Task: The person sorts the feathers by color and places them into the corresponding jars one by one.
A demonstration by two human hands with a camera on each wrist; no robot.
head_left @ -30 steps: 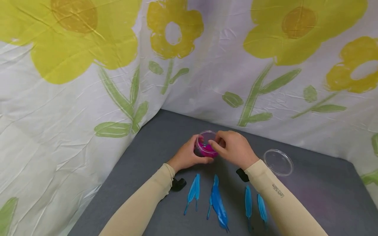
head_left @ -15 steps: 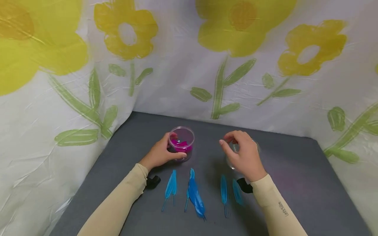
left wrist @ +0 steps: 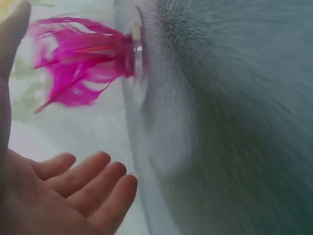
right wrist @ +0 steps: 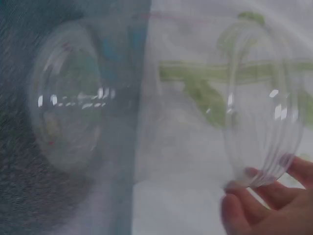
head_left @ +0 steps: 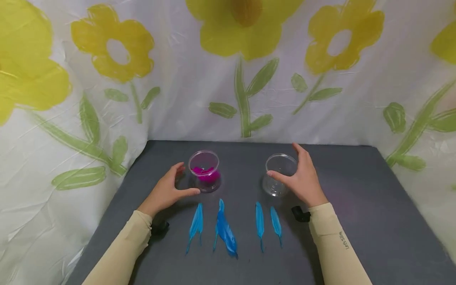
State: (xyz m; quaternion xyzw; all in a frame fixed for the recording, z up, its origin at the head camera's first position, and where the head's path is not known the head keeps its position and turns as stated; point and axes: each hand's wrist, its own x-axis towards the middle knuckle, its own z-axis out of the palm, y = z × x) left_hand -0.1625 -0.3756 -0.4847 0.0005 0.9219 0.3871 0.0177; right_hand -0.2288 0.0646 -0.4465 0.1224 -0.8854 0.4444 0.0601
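My left hand (head_left: 165,194) is spread beside a clear plastic cup (head_left: 204,151), thumb and fingers apart. Bright magenta feathers (head_left: 208,175) sit inside that cup; the left wrist view shows the same feathers (left wrist: 80,61) through its wall, with the palm and loose fingers (left wrist: 98,183) away from it. Over on the right, my right hand (head_left: 306,182) is spread wide around a second clear cup (head_left: 276,186). Its thumb crosses in front of the rim and its other fingers lie on the far right side. In the right wrist view, fingertips (right wrist: 244,200) overlap the rim of this cup (right wrist: 264,103).
Blue feathers lie in front of the cups: a narrow pair (head_left: 196,225), a broad one (head_left: 226,231) over a thinner one, and two singles (head_left: 260,223) (head_left: 276,223). Black wrist mounts (head_left: 301,213) sit at both cuffs. A flower-printed cloth (head_left: 178,107) hangs behind the grey table (head_left: 363,206).
My right hand has left the magenta feathers' cup and moved right to the second cup. My left hand has let go of its cup and drawn back left. The head view has turned right.
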